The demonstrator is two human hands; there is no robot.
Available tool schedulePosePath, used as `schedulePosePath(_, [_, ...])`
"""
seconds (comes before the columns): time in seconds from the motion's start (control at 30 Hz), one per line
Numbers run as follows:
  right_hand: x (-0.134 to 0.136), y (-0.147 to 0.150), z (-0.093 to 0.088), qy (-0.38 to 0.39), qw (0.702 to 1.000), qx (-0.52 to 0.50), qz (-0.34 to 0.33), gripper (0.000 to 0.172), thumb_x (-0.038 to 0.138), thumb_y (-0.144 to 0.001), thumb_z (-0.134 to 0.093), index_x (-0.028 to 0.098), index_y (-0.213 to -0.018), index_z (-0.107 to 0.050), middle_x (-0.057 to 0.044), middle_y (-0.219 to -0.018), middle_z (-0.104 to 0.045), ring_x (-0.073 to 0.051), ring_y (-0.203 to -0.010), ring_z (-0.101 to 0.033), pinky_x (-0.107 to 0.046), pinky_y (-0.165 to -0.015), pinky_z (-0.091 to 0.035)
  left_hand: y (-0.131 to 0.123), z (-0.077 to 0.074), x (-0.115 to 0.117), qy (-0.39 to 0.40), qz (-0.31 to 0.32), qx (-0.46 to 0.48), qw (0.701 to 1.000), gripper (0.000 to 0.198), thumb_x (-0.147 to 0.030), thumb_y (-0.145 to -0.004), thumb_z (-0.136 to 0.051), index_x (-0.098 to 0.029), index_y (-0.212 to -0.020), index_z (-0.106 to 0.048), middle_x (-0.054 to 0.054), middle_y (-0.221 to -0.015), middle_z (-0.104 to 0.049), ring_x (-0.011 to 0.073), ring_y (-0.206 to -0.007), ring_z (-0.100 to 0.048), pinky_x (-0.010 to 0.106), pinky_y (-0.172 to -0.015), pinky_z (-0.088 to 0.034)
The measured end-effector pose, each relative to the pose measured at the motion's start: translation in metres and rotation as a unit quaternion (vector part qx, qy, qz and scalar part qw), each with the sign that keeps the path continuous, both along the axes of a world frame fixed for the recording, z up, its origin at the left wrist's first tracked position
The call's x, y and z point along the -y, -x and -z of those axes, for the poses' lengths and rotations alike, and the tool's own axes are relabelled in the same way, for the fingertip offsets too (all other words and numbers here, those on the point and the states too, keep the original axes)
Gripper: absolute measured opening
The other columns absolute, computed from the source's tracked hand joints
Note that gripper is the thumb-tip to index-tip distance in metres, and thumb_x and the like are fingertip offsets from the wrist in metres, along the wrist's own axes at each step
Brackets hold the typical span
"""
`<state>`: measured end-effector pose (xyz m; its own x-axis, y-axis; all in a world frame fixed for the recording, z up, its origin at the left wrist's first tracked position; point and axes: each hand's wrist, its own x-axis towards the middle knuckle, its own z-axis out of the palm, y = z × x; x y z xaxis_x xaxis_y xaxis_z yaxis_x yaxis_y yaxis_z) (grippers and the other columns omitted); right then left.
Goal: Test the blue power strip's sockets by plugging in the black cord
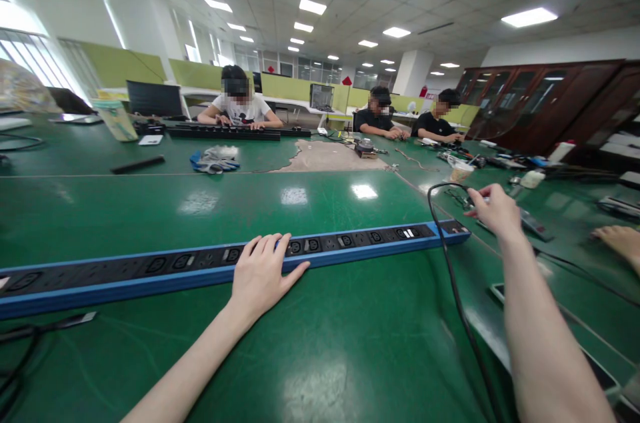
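Note:
A long blue and black power strip (350, 243) lies across the green table (320, 356) in front of me. My left hand (263, 273) rests flat on its middle, fingers stretched over the sockets. My right hand (495, 210) reaches out past the strip's right end, fingers closed in a pinch on a small tool or the black cable (450, 263); I cannot make out which. The cable loops from that hand down toward the table's near edge.
Three people sit at the far side, one over another black power strip (225, 133). Gloves (215, 160), a black bar (137, 164) and a monitor (154, 100) lie at back left. Tools clutter the right table, where another person's hand (617, 240) rests.

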<state>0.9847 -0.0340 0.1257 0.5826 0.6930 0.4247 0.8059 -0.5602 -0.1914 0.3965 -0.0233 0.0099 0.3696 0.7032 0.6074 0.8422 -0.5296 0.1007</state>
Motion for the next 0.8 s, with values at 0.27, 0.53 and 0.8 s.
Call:
schedulePosePath(0.27, [0.023, 0.158, -0.06, 0.049, 0.913, -0.156, -0.374, 0.05, 0.073, -0.093, -0.062, 0.025, -0.11, -0.061, -0.001, -0.072, -0.072, -0.022, -0.064, -0.069, -0.03, -0.063, -0.047, -0.001, -0.024, 0.003, 0.108, 0.052, 0.117, 0.986, 0.077, -0.066, -0.097, -0.056, -0.018, -0.156, -0.048, 0.018, -0.155, -0.057, 0.0371, -0.142, -0.054, 0.058, -0.121, -0.039])
schedulePosePath(0.53, [0.085, 0.296, -0.054, 0.058, 0.761, -0.315, -0.564, 0.044, 0.061, -0.097, -0.067, 0.024, -0.121, -0.062, -0.001, -0.081, -0.074, -0.02, -0.068, -0.073, -0.029, -0.061, -0.055, -0.035, -0.095, 0.059, 0.395, 0.242, 0.354, 0.812, 0.043, -0.06, -0.104, -0.05, -0.022, -0.121, -0.06, -0.002, -0.077, -0.064, 0.015, -0.06, -0.066, 0.032, -0.067, -0.057])
schedulePosePath(0.8, [0.2, 0.14, 0.006, -0.05, 0.904, -0.282, -0.316, 0.049, 0.061, -0.093, -0.067, 0.03, -0.13, -0.073, -0.013, -0.131, -0.074, -0.035, -0.116, -0.073, -0.045, -0.092, -0.062, -0.022, -0.102, 0.067, 0.502, 0.255, 0.385, 0.731, 0.045, -0.064, -0.103, -0.046, -0.021, -0.094, -0.054, -0.014, -0.054, -0.032, 0.0061, -0.035, -0.041, 0.027, -0.059, -0.051])
